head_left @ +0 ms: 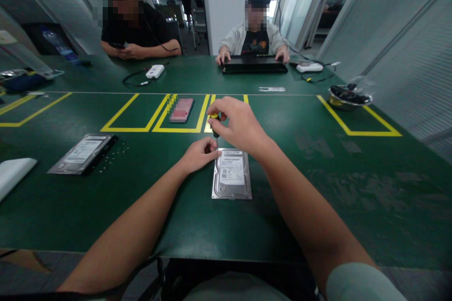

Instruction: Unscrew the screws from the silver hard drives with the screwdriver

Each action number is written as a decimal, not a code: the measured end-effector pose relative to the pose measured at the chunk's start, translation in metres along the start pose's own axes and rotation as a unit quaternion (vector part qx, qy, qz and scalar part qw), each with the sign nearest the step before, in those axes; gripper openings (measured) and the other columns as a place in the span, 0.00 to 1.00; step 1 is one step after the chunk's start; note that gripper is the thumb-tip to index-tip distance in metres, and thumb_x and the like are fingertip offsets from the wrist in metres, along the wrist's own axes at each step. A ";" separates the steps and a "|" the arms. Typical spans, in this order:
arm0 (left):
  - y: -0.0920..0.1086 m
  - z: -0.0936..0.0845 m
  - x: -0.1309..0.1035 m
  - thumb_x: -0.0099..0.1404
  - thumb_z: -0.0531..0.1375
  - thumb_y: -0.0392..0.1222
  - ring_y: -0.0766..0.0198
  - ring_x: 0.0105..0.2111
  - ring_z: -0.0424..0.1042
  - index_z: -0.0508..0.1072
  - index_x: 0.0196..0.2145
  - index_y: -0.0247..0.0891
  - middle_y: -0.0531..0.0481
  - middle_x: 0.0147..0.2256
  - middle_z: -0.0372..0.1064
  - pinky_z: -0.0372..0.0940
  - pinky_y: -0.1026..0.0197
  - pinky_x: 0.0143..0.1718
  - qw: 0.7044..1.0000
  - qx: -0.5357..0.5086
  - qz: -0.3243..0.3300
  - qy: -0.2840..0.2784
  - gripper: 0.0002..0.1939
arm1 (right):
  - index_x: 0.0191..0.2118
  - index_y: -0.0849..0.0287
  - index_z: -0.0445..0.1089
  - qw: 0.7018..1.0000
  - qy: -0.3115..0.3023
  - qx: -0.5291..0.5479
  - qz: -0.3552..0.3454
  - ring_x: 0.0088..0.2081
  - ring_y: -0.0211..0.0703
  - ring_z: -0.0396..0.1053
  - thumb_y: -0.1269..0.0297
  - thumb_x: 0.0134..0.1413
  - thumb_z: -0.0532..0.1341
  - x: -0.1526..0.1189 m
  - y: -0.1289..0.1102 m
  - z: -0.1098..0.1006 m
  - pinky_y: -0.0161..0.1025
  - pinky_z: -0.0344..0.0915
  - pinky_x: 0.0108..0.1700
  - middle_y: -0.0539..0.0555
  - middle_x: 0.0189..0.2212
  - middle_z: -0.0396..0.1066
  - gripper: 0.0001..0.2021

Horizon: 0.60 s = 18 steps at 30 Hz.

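Observation:
A silver hard drive (232, 174) with a white label lies flat on the green table in front of me. My right hand (238, 124) grips a screwdriver (215, 127) with a yellow-capped dark handle, held upright. Its thin shaft points down at the drive's far left corner. Beside that corner is my left hand (198, 155), its fingers curled and its thumb against the drive's edge. The fingertips come close to the screwdriver's tip; whether they touch the shaft I cannot tell.
Left of me lie another hard drive (83, 154), several small screws (113, 155) and a white object (16, 171). Ahead, a pink box-like object (181, 110) sits within yellow tape. A metal bowl (349, 98) stands right. Two people sit opposite, one holding a black panel (254, 65).

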<state>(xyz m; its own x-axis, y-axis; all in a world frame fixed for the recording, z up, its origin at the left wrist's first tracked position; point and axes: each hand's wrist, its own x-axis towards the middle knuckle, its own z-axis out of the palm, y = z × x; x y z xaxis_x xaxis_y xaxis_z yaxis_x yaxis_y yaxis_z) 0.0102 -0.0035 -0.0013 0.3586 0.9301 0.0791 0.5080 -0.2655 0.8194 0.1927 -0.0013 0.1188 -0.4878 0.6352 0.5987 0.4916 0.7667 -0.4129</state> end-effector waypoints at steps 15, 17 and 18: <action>0.003 0.000 0.000 0.59 0.64 0.49 0.67 0.27 0.61 0.67 0.34 0.37 0.55 0.28 0.62 0.57 0.63 0.30 0.999 -0.027 -0.021 -0.010 0.14 | 0.40 0.60 0.72 1.000 -0.007 0.009 0.009 0.40 0.42 0.66 0.75 0.56 0.56 0.000 0.000 0.001 0.40 0.61 0.47 0.55 0.38 0.71 0.09; 0.004 0.000 0.000 0.59 0.64 0.49 0.66 0.27 0.61 0.66 0.34 0.37 0.55 0.28 0.62 0.57 0.63 0.30 0.999 -0.025 -0.025 -0.008 0.15 | 0.40 0.61 0.72 1.000 0.001 0.011 0.002 0.40 0.42 0.66 0.74 0.56 0.57 0.000 0.000 0.002 0.40 0.61 0.47 0.55 0.38 0.71 0.09; 0.004 0.000 0.000 0.59 0.64 0.49 0.66 0.27 0.61 0.66 0.34 0.37 0.55 0.28 0.62 0.57 0.63 0.30 0.999 -0.023 -0.026 -0.007 0.15 | 0.40 0.61 0.71 1.000 0.008 0.011 0.003 0.40 0.42 0.66 0.73 0.56 0.58 -0.001 0.001 0.002 0.40 0.62 0.47 0.55 0.39 0.70 0.07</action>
<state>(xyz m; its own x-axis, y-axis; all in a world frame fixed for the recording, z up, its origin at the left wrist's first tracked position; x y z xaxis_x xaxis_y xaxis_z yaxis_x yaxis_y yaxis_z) 0.0120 -0.0047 0.0015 0.3440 0.9386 0.0270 0.4894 -0.2037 0.8480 0.1917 -0.0011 0.1165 -0.4725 0.6388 0.6072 0.4784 0.7645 -0.4321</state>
